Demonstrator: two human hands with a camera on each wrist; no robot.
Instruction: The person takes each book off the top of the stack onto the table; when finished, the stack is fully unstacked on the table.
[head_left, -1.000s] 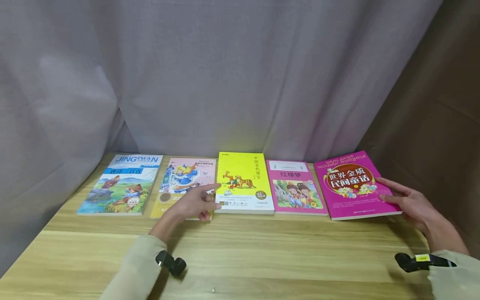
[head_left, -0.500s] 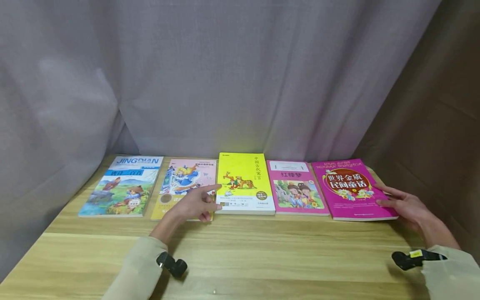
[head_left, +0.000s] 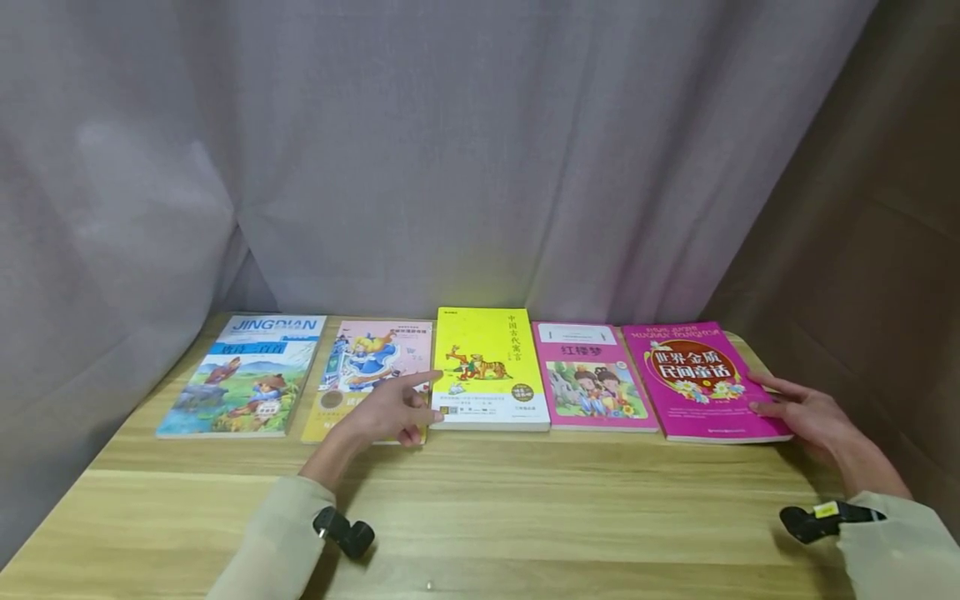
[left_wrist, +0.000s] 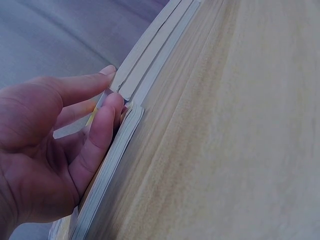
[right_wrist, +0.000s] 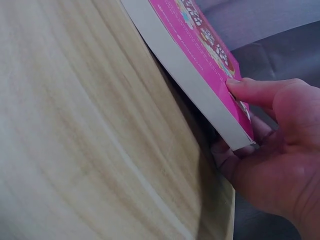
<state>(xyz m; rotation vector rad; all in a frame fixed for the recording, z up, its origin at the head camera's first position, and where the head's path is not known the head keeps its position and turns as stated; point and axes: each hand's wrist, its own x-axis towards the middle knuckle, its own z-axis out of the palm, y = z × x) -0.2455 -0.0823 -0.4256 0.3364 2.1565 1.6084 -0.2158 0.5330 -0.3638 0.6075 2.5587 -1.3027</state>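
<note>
Now | right hand (head_left: 813,421): thumb atop, fingers beneath, gripping magenta book (head_left: 697,387) | left hand (head_left: 384,412): fingers apart, touching yellow book (head_left: 487,367)

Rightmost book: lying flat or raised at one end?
Raised at its right end: in the right wrist view, the right hand grips the book, fingers underneath, a dark gap between it and the table.

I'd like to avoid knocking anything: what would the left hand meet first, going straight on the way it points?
Most likely the yellow book: the fingertips of the left hand lie at its left edge, though whether they touch is hard to tell.
</note>
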